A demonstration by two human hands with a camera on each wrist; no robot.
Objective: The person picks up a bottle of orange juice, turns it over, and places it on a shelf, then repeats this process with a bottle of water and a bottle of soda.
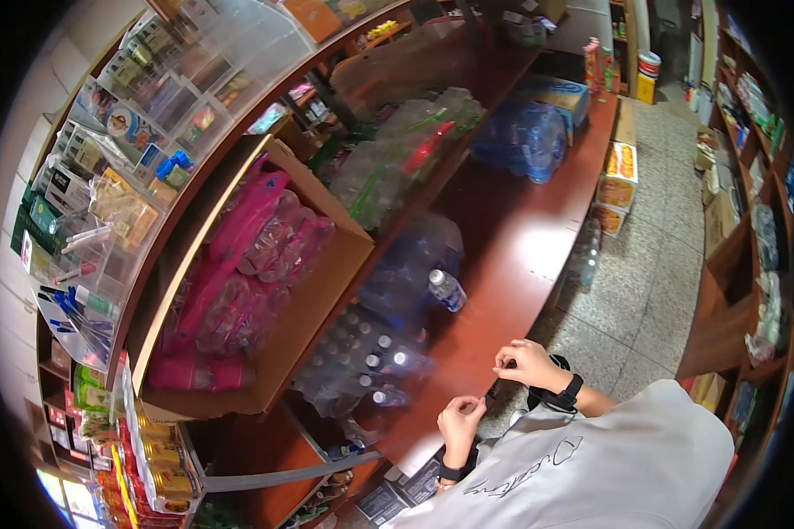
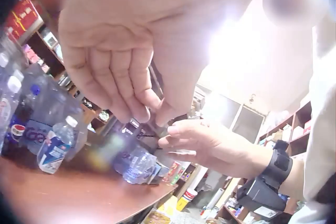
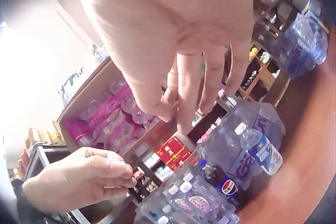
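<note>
My left hand point(image 1: 460, 428) hovers near the front edge of the red-brown counter point(image 1: 468, 357), fingers loosely bent and thumb tip close to the fingertips. Beside it, my right hand point(image 1: 529, 363) is raised at the same edge in a similar relaxed bend. No object shows between the fingers of either hand in the wrist views. A single white-capped bottle point(image 1: 446, 291) with a blue and white label stands on the counter beyond them. Next to it are plastic-wrapped bottle packs point(image 1: 348, 353); a dark bottle point(image 3: 226, 183) with a blue cap stands among them.
An open cardboard box point(image 1: 326, 309) of pink-wrapped bottles sits at the left. Farther along the counter are a blue-tinted bottle pack point(image 1: 525, 141) and a blue carton point(image 1: 560, 97). Shelves point(image 1: 750, 291) line the right, across a speckled floor point(image 1: 644, 256).
</note>
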